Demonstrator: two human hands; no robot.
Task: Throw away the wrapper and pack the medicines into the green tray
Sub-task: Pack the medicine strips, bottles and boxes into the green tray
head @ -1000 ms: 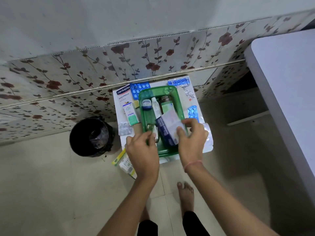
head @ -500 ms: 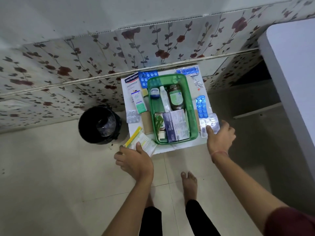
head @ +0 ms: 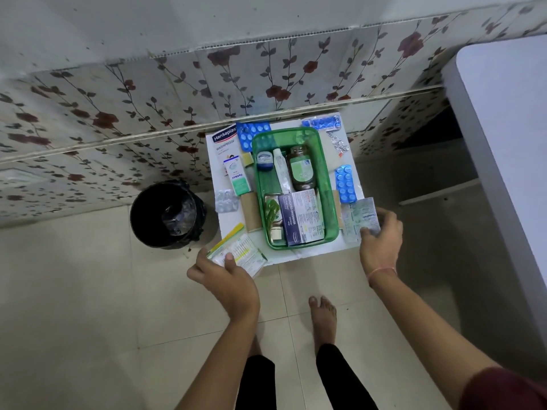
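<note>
The green tray (head: 296, 190) sits mid-worktop (head: 231, 223), already holding bottles and a box. The left hand (head: 228, 279) grips a white-green packet (head: 239, 255) at the near-left corner; the right hand (head: 380, 241) grips a silver strip (head: 359, 218) beside the tray. A black bin (head: 167, 214) stands left, blue blister packs (head: 344, 183) lie around the tray.

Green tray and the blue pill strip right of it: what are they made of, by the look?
Green tray: likely translucent plastic, glossy; the white surface shows faintly through its walls. Blue pill strip: probably a blister pack of plastic or foil, with raised round bubbles catching light.
</note>
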